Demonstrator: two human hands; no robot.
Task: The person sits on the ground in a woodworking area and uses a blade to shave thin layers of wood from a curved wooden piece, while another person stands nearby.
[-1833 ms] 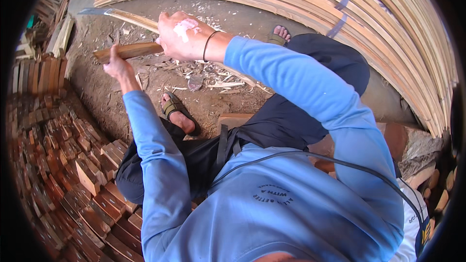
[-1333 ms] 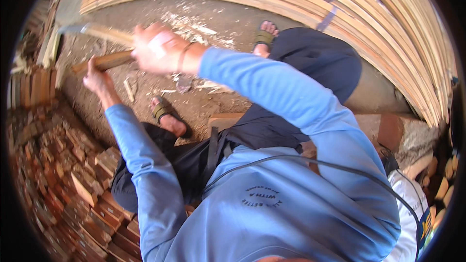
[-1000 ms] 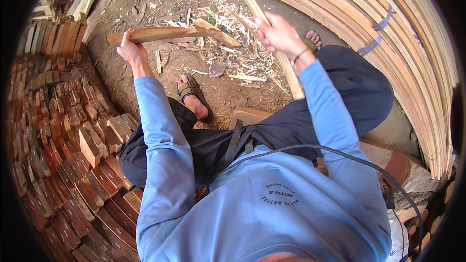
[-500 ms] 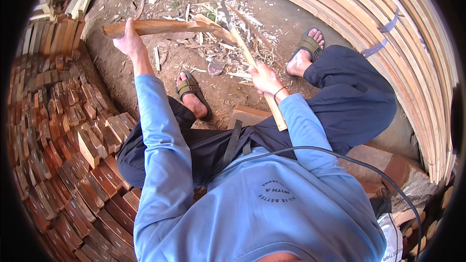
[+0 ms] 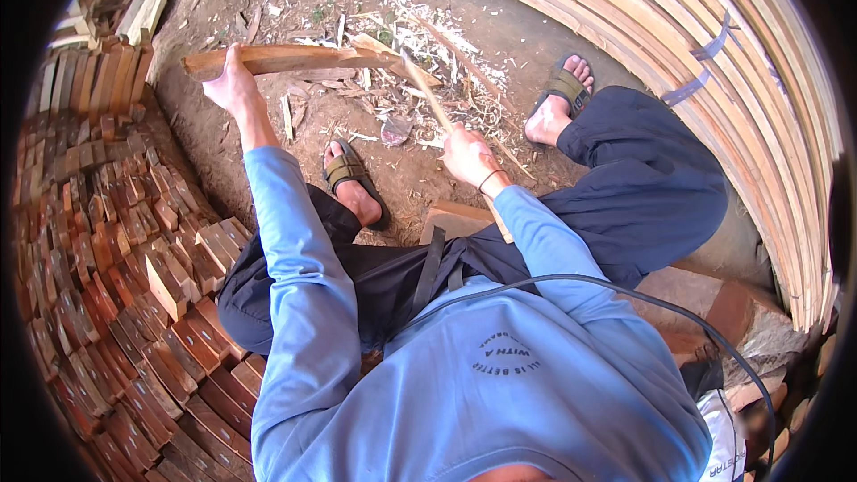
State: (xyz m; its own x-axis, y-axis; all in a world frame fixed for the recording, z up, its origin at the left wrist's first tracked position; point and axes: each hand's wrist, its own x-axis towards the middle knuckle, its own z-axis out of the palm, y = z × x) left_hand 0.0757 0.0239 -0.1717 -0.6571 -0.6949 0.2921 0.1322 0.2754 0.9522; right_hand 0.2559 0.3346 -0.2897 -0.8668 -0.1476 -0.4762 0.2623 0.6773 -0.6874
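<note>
My left hand (image 5: 236,89) grips the left part of a rough, slightly curved brown piece of wood (image 5: 308,58), which lies crosswise over the shavings. Closed round a long pale wooden handle, my right hand (image 5: 471,157) holds an axe-like tool (image 5: 432,100). The handle's lower end comes back beside my right forearm. At the far end the tool meets or overlaps the right end of the wood; its head is blurred, and I cannot tell whether it touches.
Wood chips and shavings (image 5: 446,45) cover the dirt floor between my sandalled feet. Stacked wooden blocks (image 5: 134,303) fill the left side. Long pale boards (image 5: 625,27) curve along the right. A black cable (image 5: 661,299) crosses my lap.
My right hand and the tool have shifted a little left, and the tool's far end has come down to the wood's right end. The left hand and wood moved slightly left.
</note>
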